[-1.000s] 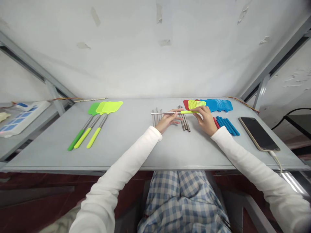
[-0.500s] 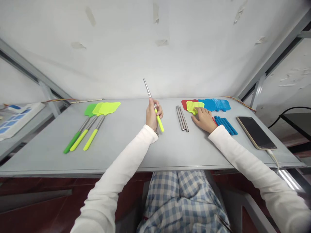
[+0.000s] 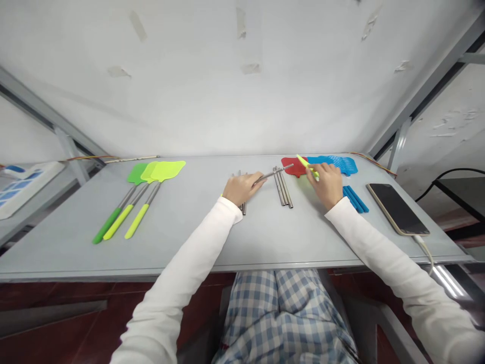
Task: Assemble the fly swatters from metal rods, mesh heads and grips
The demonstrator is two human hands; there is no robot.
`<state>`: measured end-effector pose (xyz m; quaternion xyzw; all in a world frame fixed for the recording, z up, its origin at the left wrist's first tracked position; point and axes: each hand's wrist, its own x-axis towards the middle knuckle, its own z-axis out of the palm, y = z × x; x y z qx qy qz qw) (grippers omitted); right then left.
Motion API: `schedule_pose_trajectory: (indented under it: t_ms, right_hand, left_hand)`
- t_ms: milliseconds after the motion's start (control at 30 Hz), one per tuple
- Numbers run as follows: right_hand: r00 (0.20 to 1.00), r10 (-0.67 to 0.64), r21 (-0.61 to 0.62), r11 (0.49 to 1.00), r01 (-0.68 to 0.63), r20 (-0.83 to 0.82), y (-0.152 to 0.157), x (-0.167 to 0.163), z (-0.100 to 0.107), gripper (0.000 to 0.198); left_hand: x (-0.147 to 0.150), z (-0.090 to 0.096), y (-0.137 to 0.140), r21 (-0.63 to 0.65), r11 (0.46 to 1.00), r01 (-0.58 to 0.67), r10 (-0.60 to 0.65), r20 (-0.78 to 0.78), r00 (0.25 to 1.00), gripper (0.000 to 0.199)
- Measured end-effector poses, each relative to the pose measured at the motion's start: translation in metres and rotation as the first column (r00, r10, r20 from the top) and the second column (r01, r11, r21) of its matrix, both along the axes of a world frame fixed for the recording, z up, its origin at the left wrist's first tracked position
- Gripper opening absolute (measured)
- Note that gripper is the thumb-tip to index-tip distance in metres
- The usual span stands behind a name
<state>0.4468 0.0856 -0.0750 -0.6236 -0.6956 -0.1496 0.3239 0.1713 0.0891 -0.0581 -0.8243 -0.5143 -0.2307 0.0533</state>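
Note:
My left hand (image 3: 238, 189) is closed around a fly swatter shaft (image 3: 279, 171), a thin metal tube whose bare end points right; most of its yellow handle is hidden by the hand. Pinched in my right hand (image 3: 329, 185) is a yellow fly swatter head (image 3: 303, 162), seen nearly edge-on and lifted off the table. The shaft's tip is close to the head but apart from it. Beneath my left hand lie a few metal tubes (image 3: 244, 208), partly covered. Between the hands rest several more metal tubes (image 3: 284, 191). Behind the yellow head are a red swatter head (image 3: 290, 166) and blue swatter heads (image 3: 345, 164).
Three whole fly swatters, one green (image 3: 107, 226) and two yellow (image 3: 137, 220), lie on the left of the grey table (image 3: 189, 247). Blue handles (image 3: 355, 199) lie right of my right hand, beside a phone (image 3: 397, 208) with a cable. A power strip (image 3: 30, 184) sits far left.
My left hand has tipped the shaft from upright to pointing right. My right hand has picked up the yellow head from the pile and turned it on edge.

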Motion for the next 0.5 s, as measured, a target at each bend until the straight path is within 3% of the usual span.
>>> schedule_pose_trajectory:
  t_ms: [100, 167, 200, 267, 367, 433, 500]
  right_hand:
    - [0.933, -0.005, 0.189, 0.979, 0.079, -0.360, 0.001, 0.008, 0.011, 0.036]
    - [0.783, 0.063, 0.212, 0.973, 0.090, -0.619, 0.004, 0.011, 0.013, 0.033]
    - [0.666, 0.090, 0.180, 0.981, 0.068, -0.741, 0.006, 0.012, 0.012, 0.031]
    - [0.348, 0.075, 0.062, 0.997, -0.047, -0.934, 0.009, 0.011, 0.011, 0.024]
    - [-0.136, -0.113, -0.072, 0.958, -0.279, -0.984, 0.008, 0.003, 0.012, 0.011]
    - [-0.314, -0.181, -0.047, 0.919, -0.391, -0.932, 0.003, -0.004, 0.016, 0.012]
    - [-0.398, -0.199, 0.016, 0.880, -0.474, -0.895, -0.003, -0.012, 0.019, 0.015]
  left_hand:
    - [0.002, -0.001, 0.001, -0.051, 0.999, 0.009, -0.013, -0.079, 0.997, 0.037]
    - [0.001, -0.001, 0.001, -0.066, 0.998, 0.001, -0.006, -0.080, 0.997, 0.038]
    - [0.001, -0.002, 0.001, -0.074, 0.997, 0.002, -0.007, -0.079, 0.997, 0.039]
    - [0.001, -0.002, 0.000, -0.089, 0.996, 0.012, -0.020, -0.079, 0.997, 0.041]
    - [0.003, -0.003, -0.002, -0.098, 0.994, 0.047, -0.054, -0.069, 0.996, 0.040]
    - [0.005, -0.004, -0.004, -0.104, 0.993, 0.063, -0.069, -0.055, 0.996, 0.039]
    - [0.007, -0.005, -0.005, -0.113, 0.991, 0.067, -0.073, -0.051, 0.996, 0.037]
